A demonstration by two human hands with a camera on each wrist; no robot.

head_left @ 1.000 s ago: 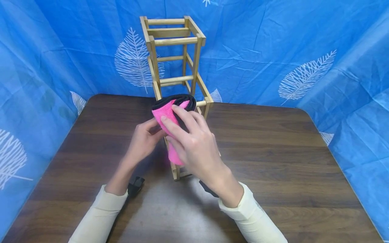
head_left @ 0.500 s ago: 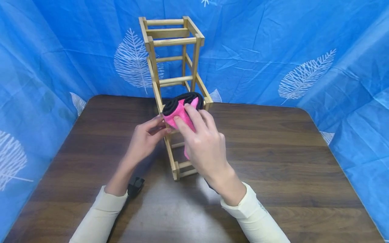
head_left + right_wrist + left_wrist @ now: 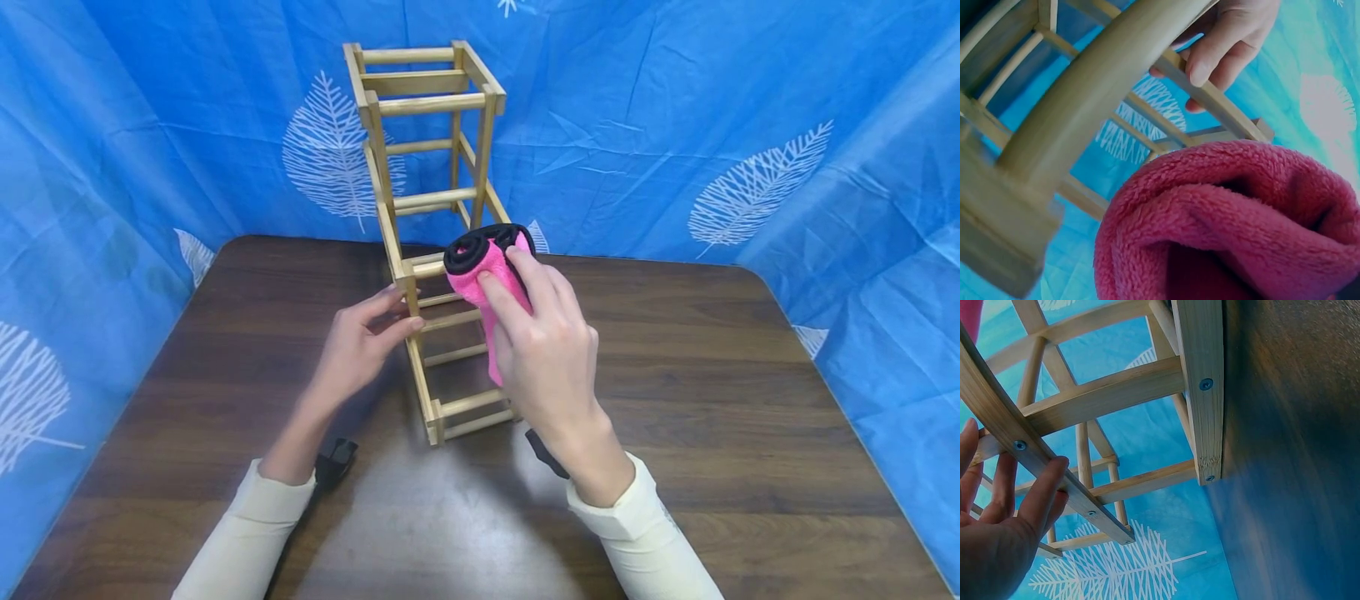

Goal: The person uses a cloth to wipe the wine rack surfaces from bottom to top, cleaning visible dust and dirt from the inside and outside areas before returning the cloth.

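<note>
A stepped wooden rack (image 3: 431, 104) of slats and posts stands on the table. My left hand (image 3: 352, 346) holds its lower front-left post; in the left wrist view the thumb and fingers lie on either side of a wooden bar (image 3: 1050, 465). In my right hand (image 3: 547, 358) is a rolled pink towel (image 3: 471, 287) with black edging, gripped from above beside the rack's lower tier. Its fluffy pink folds (image 3: 1241, 212) fill the lower part of the right wrist view. The right-hand fingers under the towel are hidden.
The brown wood-grain table (image 3: 697, 400) extends to both sides of the rack. Blue curtains (image 3: 600, 100) with white leaf prints hang behind and at the sides. Black wrist devices (image 3: 335, 460) show at both wrists.
My right hand has carried the towel rightward, from in front of the rack to over its right side. The left hand has stayed at the post, which is now uncovered.
</note>
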